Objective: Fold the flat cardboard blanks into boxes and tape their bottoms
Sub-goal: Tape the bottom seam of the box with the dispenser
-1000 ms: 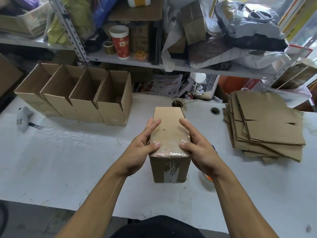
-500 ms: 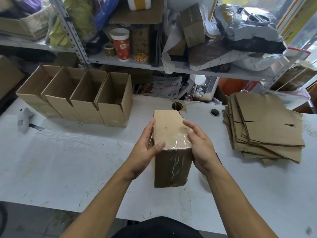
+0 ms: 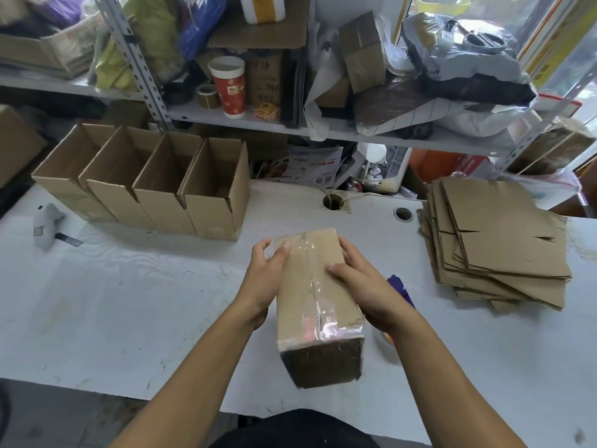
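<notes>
A folded cardboard box (image 3: 315,305) stands upside down at the table's middle, its taped bottom facing up with a shiny clear strip along the seam. My left hand (image 3: 263,279) grips its left side, thumb on the taped top. On the right side, my right hand (image 3: 361,286) holds it with the thumb laid across the top. A stack of flat cardboard blanks (image 3: 497,240) lies at the right. Several finished open boxes (image 3: 213,208) stand in a row at the back left.
A tape roll (image 3: 386,337) and a blue object (image 3: 400,286) peek out behind my right wrist. A white handheld scanner (image 3: 45,227) lies at the far left. Two cable holes (image 3: 332,202) pierce the white table (image 3: 129,302). Cluttered shelves (image 3: 290,124) rise behind.
The box has come toward me and tipped, so its taped bottom faces the camera more. Both hands slid further back along its top edge.
</notes>
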